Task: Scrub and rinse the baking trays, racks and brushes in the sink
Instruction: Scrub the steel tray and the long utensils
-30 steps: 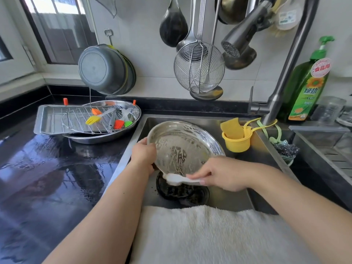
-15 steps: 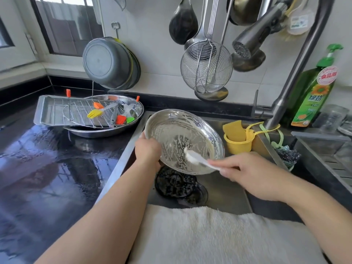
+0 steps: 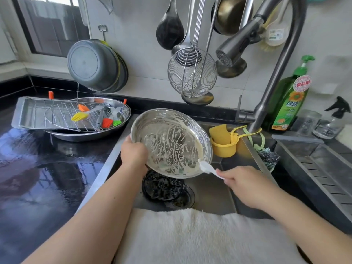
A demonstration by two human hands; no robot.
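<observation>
**Soapy round tray over the sink, brush at the rim**

So the round steel tray (image 3: pixel 171 141) was held up tilted over the sink (image 3: pixel 209 191), its inside facing the camera and streaked all over with white suds. The left hand (image 3: pixel 134 154) gripped it by the lower left rim, fingers curled behind the edge. The right hand (image 3: pixel 245 185) pinched the handle of a white brush (image 3: pixel 206 167), and the brush head sat right against the lower right rim of the tray, touching the foam there.

Below the tray, a dark strainer basket (image 3: pixel 162 185) sat over the drain in the sink floor. A white towel (image 3: pixel 200 237) was draped over the near edge of the sink, between the two forearms.

Off to the left on the black, wet-looking counter (image 3: pixel 47 178) was a second round steel pan (image 3: pixel 85 135) with a rectangular baking tray (image 3: pixel 24 115) and a wire rack (image 3: pixel 62 115) lying across it. On the rack lay a bunch of silicone brushes: a yellow one (image 3: pixel 79 116), an orange one (image 3: pixel 82 108), a red one (image 3: pixel 107 122) and a green one (image 3: pixel 117 122).

To the right of the held tray, a yellow cup holder (image 3: pixel 224 146) with a yellow sponge (image 3: pixel 219 133) hung by the base of the faucet (image 3: pixel 274 77). A green soap bottle (image 3: pixel 290 98) stood behind that, with a glass jar and a spray bottle (image 3: pixel 333 122) further right.

Up on the wall hung a grey pot (image 3: pixel 93 63), a wire skimmer (image 3: pixel 192 73) and some ladles.
</observation>
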